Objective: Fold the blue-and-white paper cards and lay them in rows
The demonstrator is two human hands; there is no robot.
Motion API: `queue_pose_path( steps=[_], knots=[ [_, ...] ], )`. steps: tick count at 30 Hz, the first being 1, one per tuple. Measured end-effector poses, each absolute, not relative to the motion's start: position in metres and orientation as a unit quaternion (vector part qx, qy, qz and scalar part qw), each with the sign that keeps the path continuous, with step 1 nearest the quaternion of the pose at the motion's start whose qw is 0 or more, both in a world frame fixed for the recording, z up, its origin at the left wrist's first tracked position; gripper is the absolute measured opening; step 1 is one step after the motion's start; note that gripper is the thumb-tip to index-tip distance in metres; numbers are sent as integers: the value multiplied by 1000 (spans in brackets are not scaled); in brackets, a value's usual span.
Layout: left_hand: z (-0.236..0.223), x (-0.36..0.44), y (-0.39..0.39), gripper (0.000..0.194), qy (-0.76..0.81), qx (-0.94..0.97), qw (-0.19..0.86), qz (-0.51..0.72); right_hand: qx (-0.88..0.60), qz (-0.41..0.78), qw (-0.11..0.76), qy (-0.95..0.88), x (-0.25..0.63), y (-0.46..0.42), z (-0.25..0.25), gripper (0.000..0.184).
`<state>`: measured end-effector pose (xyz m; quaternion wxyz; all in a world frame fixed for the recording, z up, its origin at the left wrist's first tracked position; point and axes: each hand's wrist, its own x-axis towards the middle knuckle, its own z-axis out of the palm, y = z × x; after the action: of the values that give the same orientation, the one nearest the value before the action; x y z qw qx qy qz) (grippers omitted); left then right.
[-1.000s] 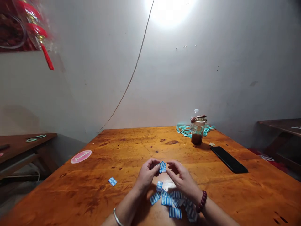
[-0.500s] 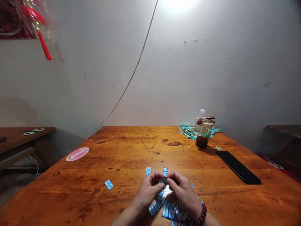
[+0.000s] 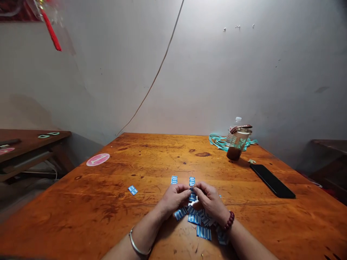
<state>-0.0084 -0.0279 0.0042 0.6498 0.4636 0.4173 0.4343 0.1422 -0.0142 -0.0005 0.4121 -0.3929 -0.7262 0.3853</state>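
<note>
My left hand [image 3: 175, 198] and my right hand [image 3: 210, 200] meet near the front middle of the wooden table [image 3: 151, 162]. Thumbs and forefingers of both are pinched on a small blue-and-white label piece, mostly covered by the fingertips. Under and in front of the hands lies a loose pile of blue-and-white labels [image 3: 194, 218], partly hidden by my right hand. One label strip [image 3: 204, 232] lies nearer to me. Just beyond the fingers are two small label stacks, a left stack [image 3: 174, 179] and a right stack [image 3: 192, 181]. A single label [image 3: 132, 190] lies off to the left.
A black phone [image 3: 271, 181] lies at the right. Behind it stand a cup with dark liquid [image 3: 236, 146] and a clear plastic bottle [image 3: 231, 133], with turquoise ribbon [image 3: 218, 142] around them. A pink round sticker [image 3: 98, 159] is at the left edge. Another table [image 3: 29, 139] stands further left.
The view has tilted down, so more of both forearms shows. Both hands stay pinched together over the pile, with the fingers slightly shifted.
</note>
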Motion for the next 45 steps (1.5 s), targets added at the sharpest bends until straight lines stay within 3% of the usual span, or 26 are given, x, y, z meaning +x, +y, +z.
queue_pose_path(
  steps=[6,13,16,22,28,31,37,41,45],
  knots=[
    [8,-24,-20,23,458,418,551,559,-402,302,362,-785,142,-16,-1,20],
    [9,-25,-20,22,463,405,537,577,-446,182,234,-845,132,-25,-6,15],
    [7,-22,-20,19,458,391,540,588,-453,205,230,-837,129,-26,-8,8],
    [0,-25,-15,18,459,381,537,597,-456,249,216,-827,128,-14,-12,27],
    [-2,-26,-11,19,449,381,538,603,-485,276,152,-816,122,4,-10,24],
    [-3,-25,-10,20,444,388,542,599,-481,290,175,-809,123,4,-16,18],
    [-9,-26,-9,22,445,396,530,603,-440,349,300,-771,123,1,-18,8],
    [-13,-26,-9,24,446,398,520,610,-358,496,392,-687,118,3,-10,22],
    [-13,-21,-10,26,434,395,551,593,-353,572,446,-591,114,7,-13,27]
  ],
)
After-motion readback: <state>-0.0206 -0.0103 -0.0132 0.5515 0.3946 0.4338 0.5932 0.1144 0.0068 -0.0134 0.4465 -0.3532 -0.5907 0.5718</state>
